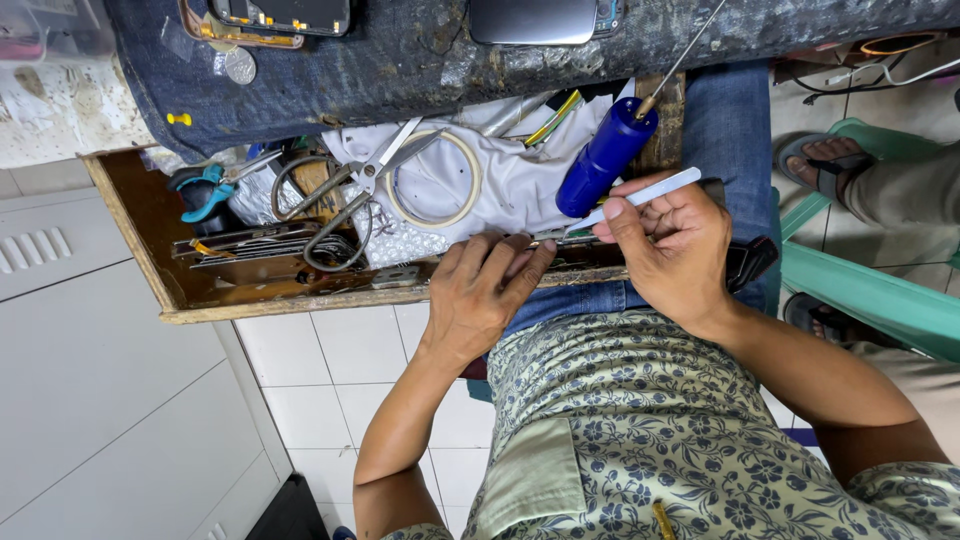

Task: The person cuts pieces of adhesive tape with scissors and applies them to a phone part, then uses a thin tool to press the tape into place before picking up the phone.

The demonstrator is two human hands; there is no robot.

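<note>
Near the middle of the frame, at the front edge of the open wooden drawer (250, 300), your left hand (480, 290) lies flat with its fingers stretched out, pressing down on a thin dark part (560, 238) that rests on the drawer's lip; it grips nothing, it only pins. Just to its right, your right hand (668, 245) is closed in a pen-like hold around a slim white pry tool (640, 196), whose lower end points down at that same part. How the tip meets the part is hidden behind your fingers, so you cannot tell from this view whether it touches. A blue-handled tool (605, 155) lies just above your right hand, leaning against the white cloth (520, 180) in the drawer. Judged from this, you are working the tip along the edge of the pinned part. What comes next seems to call for a firm hold-down from the left fingers and a shallow, controlled angle from the right, so that the tip does not slip toward your fingertips. Scissors (370, 175) and blue-handled pliers (205, 195) sit well apart toward the left of the drawer.
</note>
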